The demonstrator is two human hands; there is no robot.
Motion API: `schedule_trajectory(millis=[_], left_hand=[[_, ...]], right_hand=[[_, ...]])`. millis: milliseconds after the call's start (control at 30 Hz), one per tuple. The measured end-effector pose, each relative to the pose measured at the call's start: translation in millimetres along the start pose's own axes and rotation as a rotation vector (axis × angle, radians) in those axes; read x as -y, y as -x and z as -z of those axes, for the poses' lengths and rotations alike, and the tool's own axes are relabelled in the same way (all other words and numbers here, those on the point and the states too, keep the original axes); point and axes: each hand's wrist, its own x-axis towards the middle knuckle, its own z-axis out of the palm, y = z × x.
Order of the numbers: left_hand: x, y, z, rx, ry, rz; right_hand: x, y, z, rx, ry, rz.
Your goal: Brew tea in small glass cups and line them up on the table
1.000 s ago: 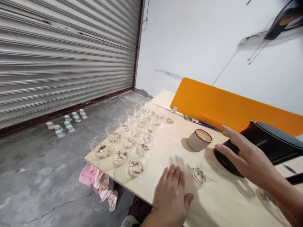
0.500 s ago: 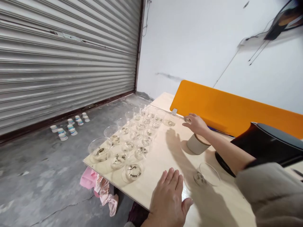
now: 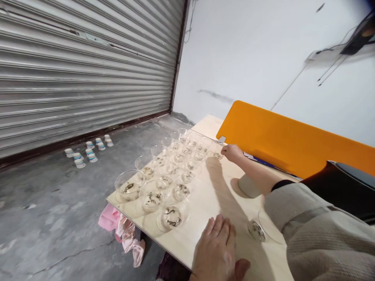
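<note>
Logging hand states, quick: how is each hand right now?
Left hand: open, palm down at the tabletop.
Right hand: curled at a clear cup; whether it grips the cup cannot be told.

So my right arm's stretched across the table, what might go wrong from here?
The right sleeve overlaps the near clear cup in this view; drawn back low, it might tip it. The right hand is right by the far clear cup, so it could nudge it. The corner clear cup stands near the edge of the table; a bump might send it off.
</note>
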Motion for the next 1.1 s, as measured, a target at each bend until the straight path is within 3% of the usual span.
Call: schedule_trajectory(millis=[233, 533, 633, 767, 933, 1033, 1100], left_hand=[[-1, 1, -1.9, -0.015, -0.026, -0.017], [0, 0, -1.1, 0.021, 0.058, 0.014], [0, -1, 1.6, 0.044, 0.085, 0.034], [-3, 0, 7.6, 0.07, 0.098, 0.038], [-4, 2, 13.8, 0.071, 0.083, 0.019], [-5, 3, 15.4, 0.065, 0.073, 0.023], [-6, 3, 16.5, 0.062, 0.068, 0.032]], right_hand=[[17, 3, -3, -0.024, -0.042, 0.04], [18, 10, -3, -0.028, -0.014, 0.03], [21, 17, 8, -0.033, 0.011, 0.012], [19, 36, 37, -0.07, 0.04, 0.002], [-13, 105, 77, -0.186, 0.014, 0.021], [-43, 177, 84, -0.318, -0.191, 0.017], [-61, 232, 76, -0.405, -0.333, -0.013]])
